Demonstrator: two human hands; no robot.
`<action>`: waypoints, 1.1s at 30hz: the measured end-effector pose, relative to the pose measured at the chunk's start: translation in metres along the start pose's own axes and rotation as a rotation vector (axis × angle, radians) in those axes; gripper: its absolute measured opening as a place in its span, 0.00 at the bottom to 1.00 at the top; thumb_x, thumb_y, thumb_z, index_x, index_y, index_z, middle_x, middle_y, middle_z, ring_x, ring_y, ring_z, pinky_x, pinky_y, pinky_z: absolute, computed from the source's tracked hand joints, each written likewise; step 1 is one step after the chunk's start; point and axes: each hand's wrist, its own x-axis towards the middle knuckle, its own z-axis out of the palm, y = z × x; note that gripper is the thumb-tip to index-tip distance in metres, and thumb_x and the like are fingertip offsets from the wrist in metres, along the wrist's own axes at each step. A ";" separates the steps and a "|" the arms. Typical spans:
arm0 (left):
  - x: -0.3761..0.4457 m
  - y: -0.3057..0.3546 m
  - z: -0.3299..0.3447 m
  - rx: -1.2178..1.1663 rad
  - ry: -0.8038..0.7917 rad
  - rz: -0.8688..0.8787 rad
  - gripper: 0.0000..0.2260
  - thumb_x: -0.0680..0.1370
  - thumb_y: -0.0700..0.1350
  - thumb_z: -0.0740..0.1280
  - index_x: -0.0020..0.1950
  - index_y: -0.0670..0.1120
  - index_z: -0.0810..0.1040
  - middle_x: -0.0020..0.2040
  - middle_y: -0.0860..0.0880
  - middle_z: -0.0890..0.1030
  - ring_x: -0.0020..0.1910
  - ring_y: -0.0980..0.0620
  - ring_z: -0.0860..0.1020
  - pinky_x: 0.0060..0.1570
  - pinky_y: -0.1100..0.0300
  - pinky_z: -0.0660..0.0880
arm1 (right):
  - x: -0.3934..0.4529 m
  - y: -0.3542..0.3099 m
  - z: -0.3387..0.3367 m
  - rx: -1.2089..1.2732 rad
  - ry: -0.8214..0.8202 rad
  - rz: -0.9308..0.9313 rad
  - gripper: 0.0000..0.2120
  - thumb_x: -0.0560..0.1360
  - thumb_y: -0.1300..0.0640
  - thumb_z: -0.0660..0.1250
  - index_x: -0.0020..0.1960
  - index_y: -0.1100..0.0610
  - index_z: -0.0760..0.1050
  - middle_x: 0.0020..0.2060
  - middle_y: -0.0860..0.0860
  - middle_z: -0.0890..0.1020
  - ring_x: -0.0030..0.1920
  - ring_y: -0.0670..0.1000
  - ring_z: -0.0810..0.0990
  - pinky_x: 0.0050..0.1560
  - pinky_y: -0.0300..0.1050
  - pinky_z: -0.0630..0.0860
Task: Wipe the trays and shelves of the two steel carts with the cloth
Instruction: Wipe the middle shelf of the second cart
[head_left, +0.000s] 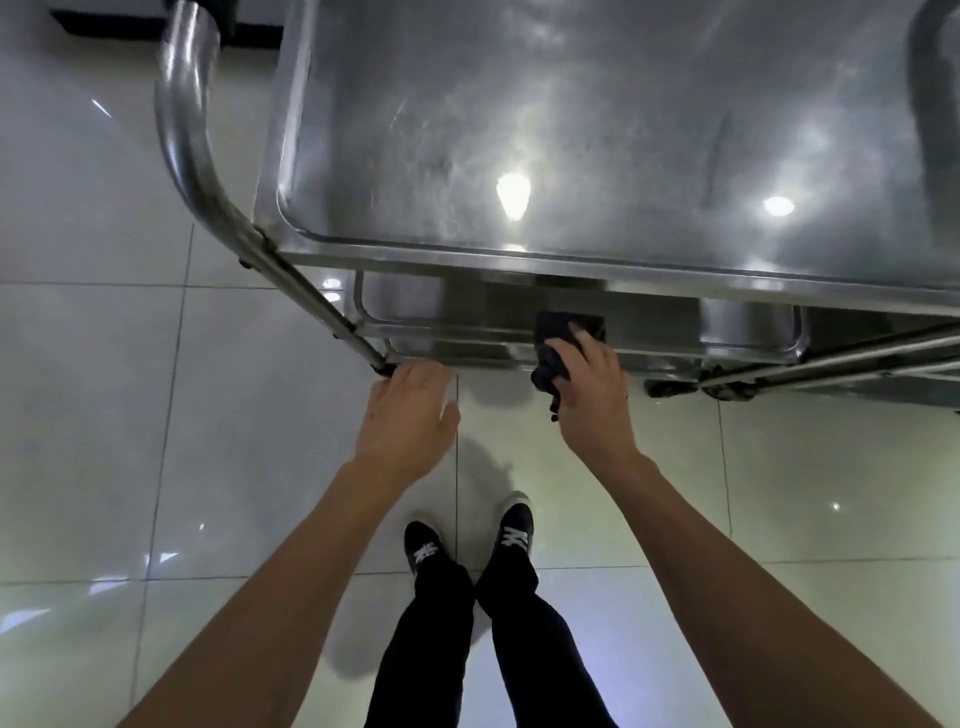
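Steel cart (571, 130) fills the upper part of the view, its top tray (597, 244) shining with reflected ceiling lights and bounded by a raised rim. At the far left a curved tubular handle (182, 130) bends down into a slanting leg (311, 296) that ends at a caster by the floor, close in front of the left hand (405, 415). That hand hangs just beside the leg's foot with fingers straight and relaxed, holding nothing. Under the top tray's near edge, a lower shelf (441, 332) shows as a narrow strip, overhung from above by the tray. Toward the right, the right hand (587, 379) grips a dark cloth (566, 338) bunched under its curled fingers and presses it onto the lower shelf's front rim. Farther right, thin crossing bars (831, 358) and a second caster (670, 387) crowd the shelf's corner. Pale glossy floor tiles (104, 364) lie open on both sides of the person's two dark shoes (514, 530).
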 end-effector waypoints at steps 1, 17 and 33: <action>0.006 -0.005 0.010 -0.002 0.000 -0.003 0.20 0.81 0.49 0.62 0.73 0.51 0.70 0.70 0.50 0.73 0.69 0.48 0.68 0.66 0.48 0.68 | 0.007 0.006 0.010 0.005 -0.007 0.012 0.24 0.77 0.65 0.66 0.71 0.52 0.70 0.76 0.52 0.66 0.72 0.61 0.65 0.69 0.65 0.66; 0.108 -0.067 0.104 0.071 0.131 -0.044 0.20 0.78 0.49 0.64 0.71 0.51 0.73 0.70 0.49 0.74 0.71 0.46 0.69 0.65 0.45 0.68 | 0.109 0.058 0.115 0.115 0.060 -0.048 0.23 0.78 0.65 0.65 0.72 0.54 0.72 0.76 0.53 0.65 0.74 0.61 0.62 0.72 0.64 0.63; 0.153 -0.130 0.194 0.171 0.715 0.049 0.13 0.75 0.43 0.65 0.56 0.52 0.84 0.56 0.50 0.80 0.57 0.47 0.77 0.56 0.49 0.67 | 0.169 0.084 0.194 -0.089 0.110 -0.149 0.28 0.82 0.45 0.39 0.81 0.48 0.52 0.81 0.47 0.51 0.81 0.50 0.46 0.79 0.54 0.45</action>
